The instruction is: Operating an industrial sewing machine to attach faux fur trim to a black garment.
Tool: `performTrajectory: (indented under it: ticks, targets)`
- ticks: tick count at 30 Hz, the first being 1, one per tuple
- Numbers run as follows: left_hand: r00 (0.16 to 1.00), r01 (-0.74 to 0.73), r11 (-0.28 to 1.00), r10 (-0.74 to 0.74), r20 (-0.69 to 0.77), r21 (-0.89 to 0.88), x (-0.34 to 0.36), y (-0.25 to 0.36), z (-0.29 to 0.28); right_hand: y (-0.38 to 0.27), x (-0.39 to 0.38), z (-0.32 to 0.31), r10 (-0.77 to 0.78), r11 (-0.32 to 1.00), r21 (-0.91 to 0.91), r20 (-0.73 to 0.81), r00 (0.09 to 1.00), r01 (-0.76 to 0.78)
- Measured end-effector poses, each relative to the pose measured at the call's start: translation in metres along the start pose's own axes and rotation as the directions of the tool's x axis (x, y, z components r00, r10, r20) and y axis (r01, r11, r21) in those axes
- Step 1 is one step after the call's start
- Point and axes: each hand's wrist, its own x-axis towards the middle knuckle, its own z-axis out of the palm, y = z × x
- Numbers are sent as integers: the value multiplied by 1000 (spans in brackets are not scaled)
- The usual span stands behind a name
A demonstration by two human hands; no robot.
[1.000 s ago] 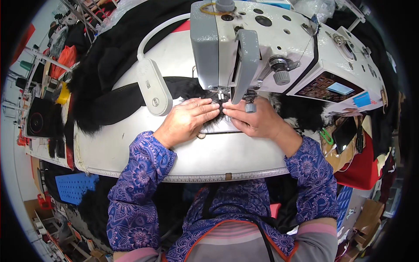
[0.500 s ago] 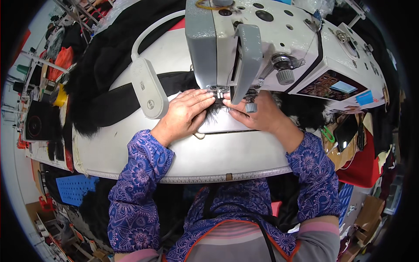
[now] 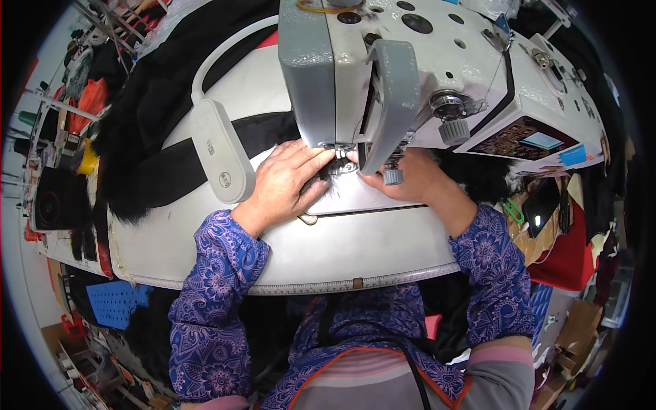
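A strip of black fabric with furry edges (image 3: 263, 133) runs in from the left to the sewing machine's presser foot (image 3: 340, 155). My left hand (image 3: 279, 183) lies flat on it, fingers stretched toward the foot and thumb apart. On the other side, my right hand (image 3: 413, 179) reaches in beside the needle, its index finger and thumb apart. The machine's grey guard (image 3: 398, 96) and a tension knob hide part of that hand. Dark fur wisps show just in front of the foot. Both palms rest low over the white sewing table (image 3: 205, 236).
The white sewing machine (image 3: 437, 61) fills the upper right, with a control panel (image 3: 526, 140). A white lamp (image 3: 223, 150) on a bent arm hangs left of my left hand. Black furry material (image 3: 147, 102) is heaped at the far left. A measuring tape (image 3: 403, 277) edges the table.
The view has shifted slightly. Less black material shows in front of the presser foot, and my left thumb sits a little farther from the foot. Both hands stay beside the needle.
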Motion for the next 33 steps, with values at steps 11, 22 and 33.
performTrajectory:
  ticks: [11, 22, 33]
  targets:
    - [1000, -8, 999, 7, 30, 31, 1, 2, 1, 7, -2, 14, -155, 982, 58, -311, 938, 182]
    - [1000, -22, 998, 22, -5, 57, -1, -1, 0, 7, 0, 8, -94, 995, -28, -114, 989, 92]
    - [1000, 5, 998, -3, -25, 61, 3, 0, 3, 11, 6, 7, -7, 999, -40, -8, 1000, 7]
